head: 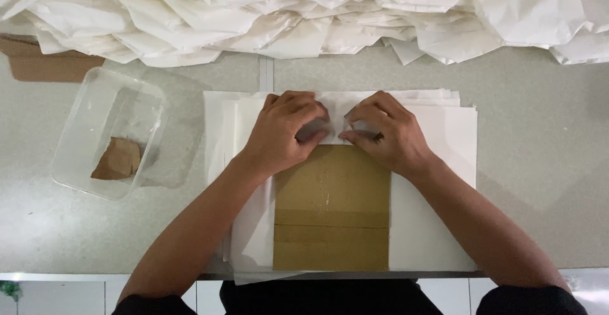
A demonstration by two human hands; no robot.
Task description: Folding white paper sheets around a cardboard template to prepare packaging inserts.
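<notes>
While both hands pinch a folded white sheet edge [335, 126] w/ curled fingers, L hand [279, 134] & R hand [384, 132] rest atop brown cardboard [332, 207] on paper stack [431, 226], grey tabletop [539, 182]; clear tub [76, 163] at left, crumpled paper pile [317, 10] behind.

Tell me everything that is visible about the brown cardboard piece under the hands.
The brown cardboard piece is a flat rectangle, matte tan, with two faint horizontal crease lines across its lower part. It lies on a stack of white paper sheets, its near edge close to the table edge. Its far edge is covered by white paper that the left hand and the right hand press down with their fingertips. Both palms rest over its upper corners.
</notes>
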